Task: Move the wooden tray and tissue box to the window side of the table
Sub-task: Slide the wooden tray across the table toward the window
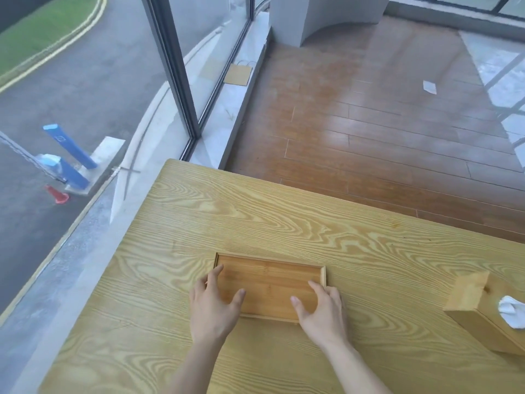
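Note:
A shallow rectangular wooden tray lies flat near the middle of the light wood-grain table. My left hand grips its near left corner, fingers along the left rim and thumb inside. My right hand grips its near right corner, fingers on the right rim and thumb inside the tray. A wooden tissue box with a white tissue sticking out of its top stands at the table's right edge, apart from both hands.
A large window with a dark frame runs along the table's left side, over a pale sill. Beyond the table's far edge is wooden floor with a scrap of paper.

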{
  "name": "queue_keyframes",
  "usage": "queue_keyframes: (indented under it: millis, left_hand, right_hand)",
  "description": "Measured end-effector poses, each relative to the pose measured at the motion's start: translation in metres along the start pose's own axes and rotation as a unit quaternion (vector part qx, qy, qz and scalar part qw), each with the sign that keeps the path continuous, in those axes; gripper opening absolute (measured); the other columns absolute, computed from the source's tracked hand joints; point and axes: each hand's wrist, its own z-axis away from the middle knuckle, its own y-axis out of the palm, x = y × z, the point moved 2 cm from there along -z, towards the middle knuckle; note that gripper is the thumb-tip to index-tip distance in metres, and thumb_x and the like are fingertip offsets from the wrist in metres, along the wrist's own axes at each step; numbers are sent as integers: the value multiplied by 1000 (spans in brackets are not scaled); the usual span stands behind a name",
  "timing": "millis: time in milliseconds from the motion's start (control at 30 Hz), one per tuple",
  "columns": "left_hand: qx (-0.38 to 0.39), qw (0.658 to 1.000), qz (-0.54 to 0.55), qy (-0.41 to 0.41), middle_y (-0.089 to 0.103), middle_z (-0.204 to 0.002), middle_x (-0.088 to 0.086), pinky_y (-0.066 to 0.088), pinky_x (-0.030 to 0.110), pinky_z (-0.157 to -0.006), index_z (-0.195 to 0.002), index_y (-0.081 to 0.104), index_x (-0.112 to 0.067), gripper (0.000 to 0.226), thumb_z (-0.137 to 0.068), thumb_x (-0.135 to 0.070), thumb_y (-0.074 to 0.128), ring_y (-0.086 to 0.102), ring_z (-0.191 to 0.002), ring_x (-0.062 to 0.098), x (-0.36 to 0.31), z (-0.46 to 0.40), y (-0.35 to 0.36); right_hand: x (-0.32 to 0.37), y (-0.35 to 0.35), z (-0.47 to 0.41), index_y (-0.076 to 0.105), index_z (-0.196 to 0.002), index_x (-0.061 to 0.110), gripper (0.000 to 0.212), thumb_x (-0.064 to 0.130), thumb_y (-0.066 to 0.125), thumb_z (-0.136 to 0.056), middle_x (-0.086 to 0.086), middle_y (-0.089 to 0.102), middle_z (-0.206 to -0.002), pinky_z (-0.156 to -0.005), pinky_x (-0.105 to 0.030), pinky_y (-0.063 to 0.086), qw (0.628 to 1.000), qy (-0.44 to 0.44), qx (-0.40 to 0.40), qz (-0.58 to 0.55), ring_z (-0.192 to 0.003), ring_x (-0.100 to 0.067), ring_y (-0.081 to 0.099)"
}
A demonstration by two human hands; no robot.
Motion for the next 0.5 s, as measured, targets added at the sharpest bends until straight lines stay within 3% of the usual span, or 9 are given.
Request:
queue_keyframes:
  millis: [500]
  left_hand:
    - [-172, 971, 73, -148, 53, -128, 14, 40, 43, -103, -136, 51, -30, 62, -80, -45, 73, 44, -127, 31, 99, -11, -104]
  right_hand:
    - [195, 63, -8, 51, -150, 27, 66, 58, 63, -94, -5, 49, -143, -108, -38, 42, 973, -208, 36, 96, -135, -25, 44]
